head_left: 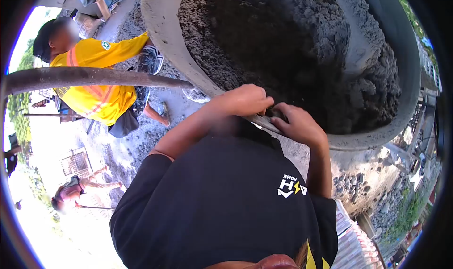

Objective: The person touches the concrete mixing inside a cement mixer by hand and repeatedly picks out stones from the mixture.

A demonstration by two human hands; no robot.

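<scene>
My left hand point(245, 100) is closed at the near rim of a large mixer drum point(163, 31), its thumb and fingers pressed together. Just beside it, my right hand point(302, 123) has its fingers curled inward at the same rim. A small dark thing shows between the two hands, too hidden to name. Wet grey concrete mix point(321, 42) lies in the drum, coating its inner wall. A mix-covered blade point(361, 38) stands inside at the upper right.
A person in a yellow long-sleeved shirt point(96, 99) stands left of the drum, one arm reaching to it. A thick metal bar point(94, 77) runs in from the left toward the rim. Another person point(78, 191) is farther off. Sacks point(356, 243) lie at the lower right, near gravel point(389, 212).
</scene>
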